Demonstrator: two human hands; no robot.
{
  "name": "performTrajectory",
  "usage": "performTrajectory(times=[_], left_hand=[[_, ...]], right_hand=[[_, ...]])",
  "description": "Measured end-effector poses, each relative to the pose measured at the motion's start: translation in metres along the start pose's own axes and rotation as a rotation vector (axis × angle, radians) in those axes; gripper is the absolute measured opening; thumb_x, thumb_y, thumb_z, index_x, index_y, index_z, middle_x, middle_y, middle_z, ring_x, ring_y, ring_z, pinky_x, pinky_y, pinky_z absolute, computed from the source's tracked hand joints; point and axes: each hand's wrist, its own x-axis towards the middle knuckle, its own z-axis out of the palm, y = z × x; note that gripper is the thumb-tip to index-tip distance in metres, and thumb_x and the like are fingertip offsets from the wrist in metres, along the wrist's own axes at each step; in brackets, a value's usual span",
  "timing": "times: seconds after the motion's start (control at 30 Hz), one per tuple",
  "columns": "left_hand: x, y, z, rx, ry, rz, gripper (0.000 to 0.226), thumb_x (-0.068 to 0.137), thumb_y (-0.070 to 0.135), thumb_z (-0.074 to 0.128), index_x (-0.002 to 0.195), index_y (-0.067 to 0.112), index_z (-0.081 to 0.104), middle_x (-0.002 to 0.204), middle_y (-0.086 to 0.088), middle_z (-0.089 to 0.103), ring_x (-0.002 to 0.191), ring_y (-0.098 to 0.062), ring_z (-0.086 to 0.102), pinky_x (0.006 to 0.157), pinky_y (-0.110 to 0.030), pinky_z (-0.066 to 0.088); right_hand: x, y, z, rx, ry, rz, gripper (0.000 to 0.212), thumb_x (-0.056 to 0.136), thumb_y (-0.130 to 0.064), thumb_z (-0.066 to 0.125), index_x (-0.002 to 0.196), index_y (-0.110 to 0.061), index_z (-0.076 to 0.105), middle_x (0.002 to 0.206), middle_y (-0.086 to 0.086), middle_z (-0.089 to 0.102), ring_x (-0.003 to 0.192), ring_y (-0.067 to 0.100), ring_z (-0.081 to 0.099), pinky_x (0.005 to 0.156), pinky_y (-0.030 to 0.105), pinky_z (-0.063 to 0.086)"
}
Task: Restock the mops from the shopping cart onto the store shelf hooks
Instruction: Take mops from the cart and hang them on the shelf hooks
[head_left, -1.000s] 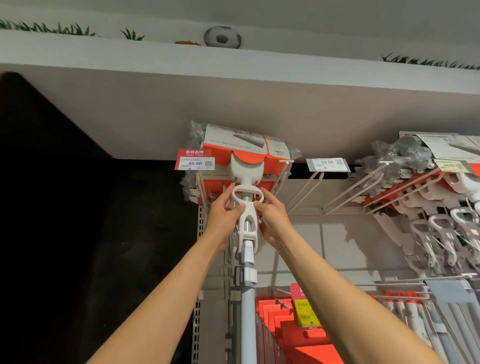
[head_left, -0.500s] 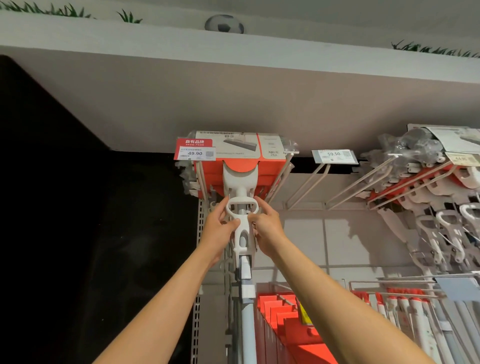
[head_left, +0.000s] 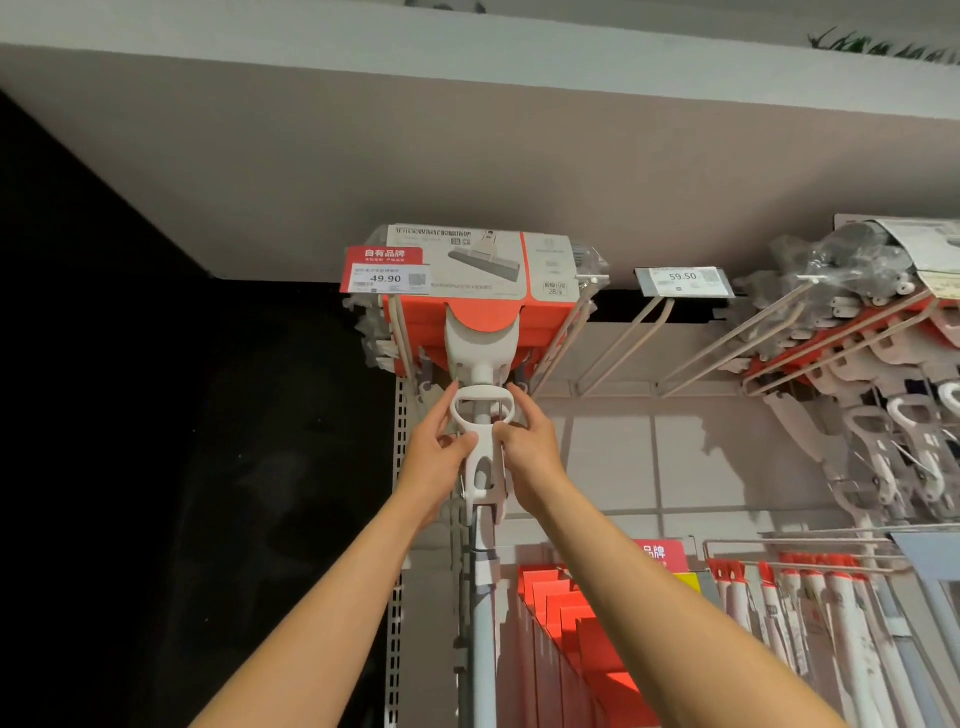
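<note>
Head view looks steeply up at the mop (head_left: 480, 452), which hangs with its boxed orange head between the two rails of the store shelf hook (head_left: 563, 332) and its pole dropping straight down toward the person. Its long axis therefore runs top to bottom, almost in line with both forearms. Just below the mop head sits a white loop handle, and both hands are on it. Left of the loop, the left hand (head_left: 436, 452) pinches its rim with thumb and curled fingers; right of the loop, the right hand (head_left: 530, 447) does the same, thumb against the inner stem and fingers wrapped round the outer edge. Neither hand is nearer than the other: they mirror each other across the pole.

Left of the mop head a red price tag (head_left: 387, 270) reads 49.90; right of it an empty hook carries a 59.50 label (head_left: 683, 280), and further right more mops (head_left: 883, 389) hang in a row.

Judging from this, the mop looks seated on its hook, so what remains is probably letting go of the loop and lowering both arms along the pole.
</note>
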Motion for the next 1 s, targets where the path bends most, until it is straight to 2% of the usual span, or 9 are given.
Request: performTrajectory(times=[0.23,0.37,0.43,0.5,0.6,0.77,0.83,0.93,1.0], left_hand=[[-0.008,0.005,0.000,0.031,-0.018,-0.030,0.073,0.099,-0.001,0.055,0.155,0.037,0.030,0.150,0.005,0.050,0.111,-0.006,0.066,0.095,-0.044,0.057],[-0.025,0.024,0.001,0.050,-0.053,-0.079,0.058,0.106,0.016,0.046,0.156,0.040,0.026,0.138,0.014,0.056,0.100,0.007,0.064,0.076,-0.021,0.058],[-0.038,0.037,0.001,0.051,-0.060,-0.086,0.046,0.109,0.024,0.040,0.150,0.044,0.033,0.125,0.020,0.057,0.096,0.011,0.061,0.070,-0.017,0.053],[-0.052,0.048,0.000,0.035,-0.068,-0.087,0.040,0.109,0.032,0.038,0.147,0.043,0.038,0.133,0.018,0.052,0.108,0.005,0.054,0.083,-0.023,0.050],[-0.076,0.062,-0.001,0.031,-0.056,-0.083,0.035,0.109,0.035,0.037,0.143,0.045,0.041,0.136,0.019,0.044,0.125,-0.004,0.043,0.099,-0.033,0.043],[-0.120,0.076,-0.007,0.224,0.000,-0.027,0.043,0.106,0.045,0.039,0.148,0.039,0.043,0.151,0.016,0.045,0.141,-0.008,0.040,0.116,-0.046,0.037],[-0.143,0.082,-0.008,0.330,0.038,0.018,0.047,0.105,0.046,0.041,0.151,0.036,0.042,0.153,0.014,0.045,0.142,-0.005,0.038,0.118,-0.044,0.035],[-0.192,0.101,-0.002,0.473,0.080,0.104,0.048,0.106,0.038,0.044,0.152,0.031,0.039,0.157,0.012,0.040,0.141,0.006,0.030,0.116,-0.019,0.027],[-0.223,0.109,0.000,0.583,0.091,0.140,0.050,0.105,0.038,0.045,0.154,0.033,0.034,0.161,0.012,0.033,0.143,0.007,0.023,0.117,-0.019,0.023]], right_hand=[[-0.004,0.000,-0.004,-0.086,-0.015,-0.003,0.057,0.093,0.009,0.049,0.137,-0.028,0.052,0.112,0.004,0.070,0.082,0.011,0.071,0.063,0.022,0.056],[-0.012,-0.010,-0.004,-0.154,-0.021,0.010,0.053,0.094,0.000,0.045,0.136,-0.031,0.054,0.118,-0.001,0.069,0.100,0.015,0.068,0.077,0.028,0.057],[-0.021,-0.015,-0.007,-0.129,-0.032,0.014,0.046,0.095,0.000,0.045,0.121,-0.035,0.060,0.105,-0.010,0.068,0.095,0.008,0.066,0.078,0.027,0.055],[-0.033,-0.017,-0.009,-0.122,-0.039,0.008,0.037,0.098,-0.007,0.048,0.121,-0.032,0.062,0.105,-0.013,0.068,0.099,0.006,0.065,0.084,0.028,0.054],[-0.054,-0.015,-0.011,-0.095,-0.048,-0.010,0.049,0.094,-0.026,0.052,0.143,-0.023,0.054,0.137,-0.003,0.061,0.124,0.017,0.058,0.107,0.045,0.047],[-0.116,-0.030,-0.022,-0.072,-0.076,-0.100,0.058,0.089,-0.037,0.053,0.145,-0.021,0.052,0.144,-0.007,0.057,0.132,0.011,0.052,0.113,0.046,0.042],[-0.145,-0.039,-0.031,-0.083,-0.080,-0.146,0.056,0.093,-0.036,0.052,0.147,-0.020,0.049,0.147,-0.007,0.053,0.134,0.008,0.049,0.115,0.040,0.041],[-0.187,-0.047,-0.050,-0.171,-0.090,-0.212,0.045,0.104,-0.025,0.049,0.149,-0.023,0.044,0.143,-0.019,0.047,0.133,-0.005,0.042,0.107,0.009,0.036],[-0.215,-0.052,-0.061,-0.248,-0.092,-0.249,0.046,0.104,-0.023,0.049,0.149,-0.025,0.044,0.141,-0.022,0.046,0.133,-0.009,0.039,0.100,-0.002,0.030]])
